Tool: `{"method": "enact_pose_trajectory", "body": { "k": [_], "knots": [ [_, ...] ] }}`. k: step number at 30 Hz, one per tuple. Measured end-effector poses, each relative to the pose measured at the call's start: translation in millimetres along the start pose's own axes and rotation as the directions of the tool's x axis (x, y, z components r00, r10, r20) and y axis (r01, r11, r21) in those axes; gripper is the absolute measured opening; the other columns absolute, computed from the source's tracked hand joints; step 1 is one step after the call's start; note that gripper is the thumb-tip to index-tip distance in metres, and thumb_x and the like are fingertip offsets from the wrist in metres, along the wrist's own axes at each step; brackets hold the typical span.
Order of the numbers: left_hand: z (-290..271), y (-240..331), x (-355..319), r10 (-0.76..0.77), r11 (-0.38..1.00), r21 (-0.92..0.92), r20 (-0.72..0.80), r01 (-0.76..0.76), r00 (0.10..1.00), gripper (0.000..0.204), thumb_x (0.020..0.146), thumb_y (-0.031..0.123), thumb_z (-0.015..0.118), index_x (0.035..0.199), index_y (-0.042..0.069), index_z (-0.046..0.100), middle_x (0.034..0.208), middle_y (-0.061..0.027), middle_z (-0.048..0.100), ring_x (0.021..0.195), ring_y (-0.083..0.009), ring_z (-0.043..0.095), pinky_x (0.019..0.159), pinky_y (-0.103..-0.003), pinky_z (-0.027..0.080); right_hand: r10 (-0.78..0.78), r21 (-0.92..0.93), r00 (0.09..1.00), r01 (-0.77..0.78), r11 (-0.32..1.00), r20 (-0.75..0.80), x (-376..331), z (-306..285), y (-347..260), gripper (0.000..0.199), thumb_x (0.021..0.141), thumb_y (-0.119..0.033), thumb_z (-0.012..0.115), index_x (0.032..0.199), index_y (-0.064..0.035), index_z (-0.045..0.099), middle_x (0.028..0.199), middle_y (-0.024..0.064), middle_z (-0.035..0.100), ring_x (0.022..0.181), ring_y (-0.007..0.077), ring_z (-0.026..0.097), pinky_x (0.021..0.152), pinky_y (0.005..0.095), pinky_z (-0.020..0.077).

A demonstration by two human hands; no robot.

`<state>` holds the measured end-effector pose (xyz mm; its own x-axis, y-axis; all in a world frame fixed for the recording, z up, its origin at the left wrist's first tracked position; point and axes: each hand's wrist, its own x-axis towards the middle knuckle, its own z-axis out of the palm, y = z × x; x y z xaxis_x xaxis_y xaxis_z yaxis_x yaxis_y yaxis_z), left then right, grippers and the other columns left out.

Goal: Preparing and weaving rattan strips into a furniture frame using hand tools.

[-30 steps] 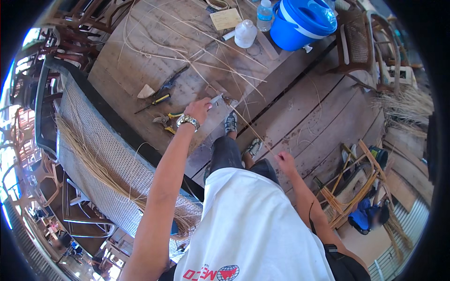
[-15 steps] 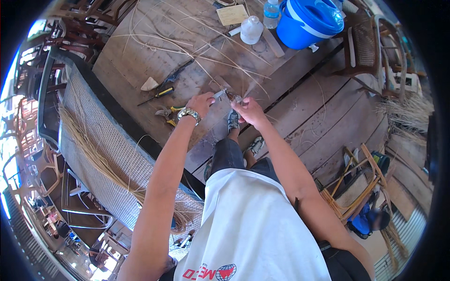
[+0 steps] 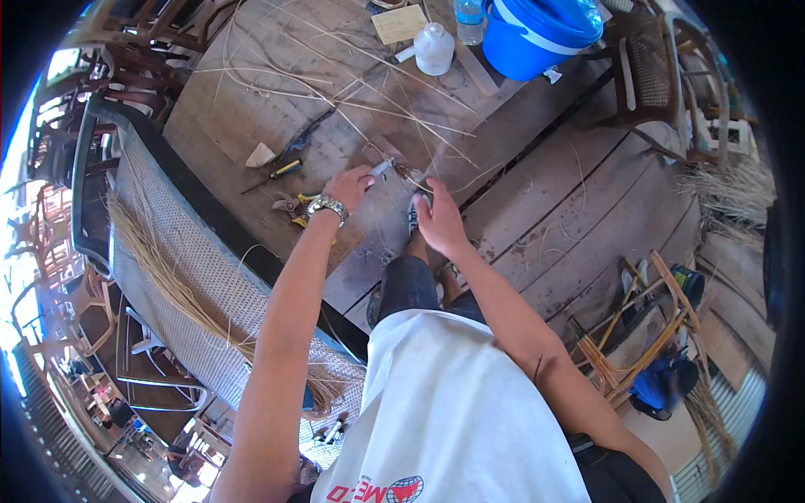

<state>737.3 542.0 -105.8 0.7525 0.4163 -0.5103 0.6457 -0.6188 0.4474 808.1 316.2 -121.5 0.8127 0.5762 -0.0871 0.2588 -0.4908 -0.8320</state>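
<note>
Pale tool (image 3: 381,168) pinched in left fingers (image 3: 361,174); right fingers (image 3: 438,191) beside thin strand (image 3: 416,183), cannot tell if gripping.

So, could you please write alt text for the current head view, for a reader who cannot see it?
A person's left hand holds a small pale tool over a wooden surface, with the right hand close beside it. Around them are a screwdriver, yellow-handled shears, pale strands, a white bottle and a blue bucket.

Worn brown wooden-plank floor (image 3: 545,226). Far right, brown wooden chair with woven cane panel (image 3: 650,77). Far left, dark-brown wooden furniture frames (image 3: 142,85). Left, bright white light (image 3: 20,201).
</note>
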Motion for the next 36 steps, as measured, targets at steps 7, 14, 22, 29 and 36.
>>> {"method": "enact_pose_trajectory", "body": {
  "k": [7, 14, 22, 29, 36],
  "knots": [
    [-3, 13, -2, -0.011, 1.000, -0.008, 0.005, 0.011, 1.000, 0.025, 0.092, 0.031, 0.056, 0.112, 0.019, 0.064, 0.101, -0.0154, 0.067, 0.096, -0.0390, 0.062, 0.083, -0.048, 0.049, 0.045, -0.013, 0.990, -0.043, 0.999, 0.132, 36, -2, 11, 0.025, 0.092, -0.028, 0.059, 0.085, -0.0038, 0.058, 0.079, 0.0232, 0.063, 0.078, 0.0441, 0.062, 0.067, 0.0529, 0.0479],
    [-2, -8, -7, -0.040, 0.999, -0.024, 0.005, 0.040, 0.999, 0.023, 0.091, 0.030, 0.057, 0.111, 0.020, 0.065, 0.099, -0.0139, 0.068, 0.094, -0.0391, 0.063, 0.082, -0.048, 0.049, 0.461, -0.389, 0.860, -0.355, 0.850, 0.221, -144, -96, 152, 0.019, 0.090, -0.024, 0.056, 0.097, -0.0086, 0.064, 0.089, 0.0213, 0.065, 0.086, 0.0452, 0.061, 0.074, 0.0529, 0.0491],
    [-7, -3, -2, -0.008, 0.999, -0.030, 0.051, 0.009, 0.999, 0.022, 0.091, 0.030, 0.057, 0.107, 0.017, 0.065, 0.088, -0.0123, 0.069, 0.087, -0.0352, 0.066, 0.078, -0.045, 0.050, 0.553, -0.668, 0.679, -0.124, 0.734, 0.482, -196, -190, 163, 0.042, 0.084, -0.025, 0.065, 0.121, -0.0081, 0.055, 0.118, 0.0200, 0.059, 0.105, 0.0406, 0.059, 0.086, 0.0478, 0.0505],
    [-11, 11, -5, 0.019, 0.997, -0.076, 0.053, -0.015, 0.998, 0.023, 0.091, 0.029, 0.055, 0.104, 0.013, 0.065, 0.076, -0.0131, 0.067, 0.078, -0.0324, 0.066, 0.074, -0.044, 0.050, -0.048, 0.180, 0.984, 0.016, 0.984, 0.174, 1, -45, 7, 0.042, 0.092, -0.026, 0.062, 0.122, 0.0000, 0.051, 0.110, 0.0182, 0.061, 0.082, 0.0298, 0.066, 0.072, 0.0366, 0.0525],
    [0, -19, -4, -0.217, 0.901, -0.406, -0.117, 0.153, 0.969, 0.047, 0.088, 0.051, 0.062, 0.097, 0.004, 0.066, 0.061, -0.0024, 0.059, 0.060, -0.0188, 0.061, 0.060, -0.034, 0.047, 0.352, 0.473, 0.872, -0.483, 0.737, 0.342, 34, 8, 11, 0.046, 0.090, -0.034, 0.065, 0.114, 0.0011, 0.048, 0.073, 0.0097, 0.064, 0.065, 0.0166, 0.066, 0.057, 0.0313, 0.0503]
  ]
}}
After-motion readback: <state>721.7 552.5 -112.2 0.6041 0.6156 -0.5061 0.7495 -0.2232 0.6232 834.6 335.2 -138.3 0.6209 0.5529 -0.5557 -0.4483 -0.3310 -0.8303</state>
